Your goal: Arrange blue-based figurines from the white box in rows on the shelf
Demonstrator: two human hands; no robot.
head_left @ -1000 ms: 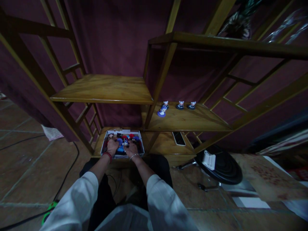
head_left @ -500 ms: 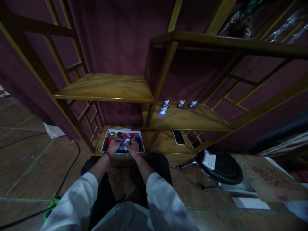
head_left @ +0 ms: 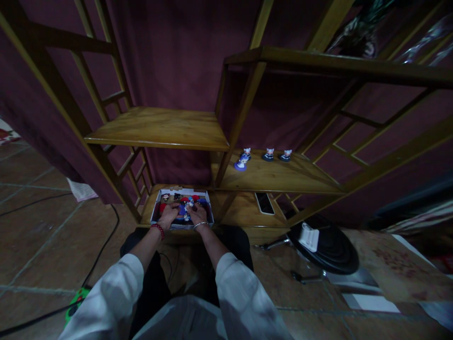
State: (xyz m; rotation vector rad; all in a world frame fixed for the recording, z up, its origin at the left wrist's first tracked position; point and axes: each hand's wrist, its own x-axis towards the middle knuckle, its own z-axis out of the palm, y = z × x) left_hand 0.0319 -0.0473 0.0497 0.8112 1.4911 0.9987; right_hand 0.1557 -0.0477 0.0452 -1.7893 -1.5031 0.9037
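Note:
A white-rimmed box (head_left: pixel 155 210) with several small red, blue and dark figurines sits on the lowest wooden shelf. My left hand (head_left: pixel 169 215), with a red bead bracelet, reaches into its left half; its fingertips are too small and dark to read. Inside the right half is my right hand (head_left: pixel 198 215), wearing a silver bracelet, its fingers against a blue and white figurine (head_left: pixel 189 204); whether it grips it is unclear. On the middle right shelf stand a purple-based figurine (head_left: pixel 241 164) and three dark-based ones, two of them apart (head_left: pixel 269 155) (head_left: pixel 285 155).
A phone (head_left: pixel 264 203) lies on the lower shelf (head_left: pixel 237 211), right of the box. The left shelf board (head_left: pixel 159 128) overhangs behind the box. At the right is a black round stool (head_left: pixel 327 245) with a white object on it. Cables cross the tiled floor at left.
The view has shifted slightly, so the shelves sit a little further right. Both hands remain in the box, with small finger movements around the figurines.

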